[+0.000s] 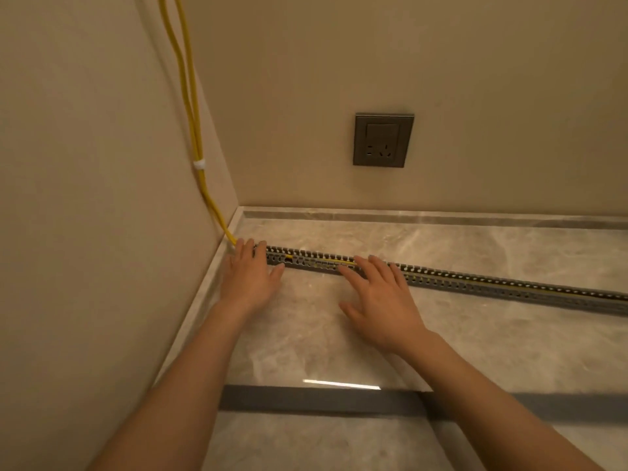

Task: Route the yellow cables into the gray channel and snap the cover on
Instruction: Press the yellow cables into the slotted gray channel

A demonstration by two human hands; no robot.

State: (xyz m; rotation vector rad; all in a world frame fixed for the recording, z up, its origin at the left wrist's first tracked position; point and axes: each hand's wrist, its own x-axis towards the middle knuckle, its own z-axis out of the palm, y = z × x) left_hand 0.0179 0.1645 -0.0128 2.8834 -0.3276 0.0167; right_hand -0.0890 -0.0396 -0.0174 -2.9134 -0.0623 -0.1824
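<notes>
Gray and flat, the long plastic cover strip [323, 401] is seen lying loose on the marble floor [306, 334], nearest the viewer and well apart from the slotted gray plastic channel [475, 283]; it has not been fitted. Beyond it, both hands are spread flat and empty, gripping nothing. The left hand [249, 277] is laid over the channel's end by the wall corner, and the right hand [380, 294] is pressed on the channel a little further along. Between and past the hands, the thin yellow cables [195, 107] are seen inside the channel, running on to its far right. Behind the left hand they rise out of the channel's end and up the beige wall [85, 164], bound by a white tie [199, 163].

Trouble is most likely where the cables bend upward at that end: if they are not seated below the slotted fingers, they could spring out or be pinched when the cover is snapped on. The unfixed channel could also slide under pressure.
</notes>
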